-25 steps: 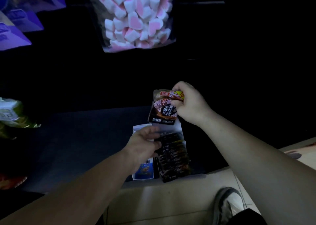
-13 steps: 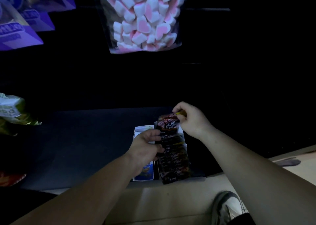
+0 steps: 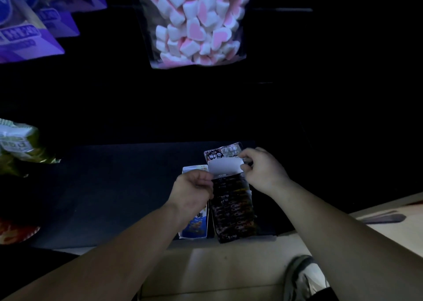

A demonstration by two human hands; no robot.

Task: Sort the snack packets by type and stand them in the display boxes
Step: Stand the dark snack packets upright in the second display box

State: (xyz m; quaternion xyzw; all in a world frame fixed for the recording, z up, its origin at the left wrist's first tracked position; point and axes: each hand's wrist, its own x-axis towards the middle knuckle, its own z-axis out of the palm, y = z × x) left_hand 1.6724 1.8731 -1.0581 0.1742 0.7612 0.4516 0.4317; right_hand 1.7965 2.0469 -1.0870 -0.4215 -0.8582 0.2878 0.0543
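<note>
Scene was dim; detail limited. Two display boxes stood side by side at the near edge of a dark shelf. The blue-and-white box sat on the left; the dark box on the right was filled with a row of dark snack packets standing on edge.

Left hand rested curled against the left side of the dark box near its back end, fingers bent inward. Whether it pinched the box wall or a packet could not be told.

Right hand was at the back of the dark box, thumb and fingers pinched on the right corner of the white flap, which stood upright. One dark packet showed just behind the flap, its top above the flap's edge; contact between it and the right hand was not clear.

A clear bag of pink-and-white marshmallows hung above. Purple bags hung upper left. A green bag lay at the far left. A shoe showed on the floor below.
</note>
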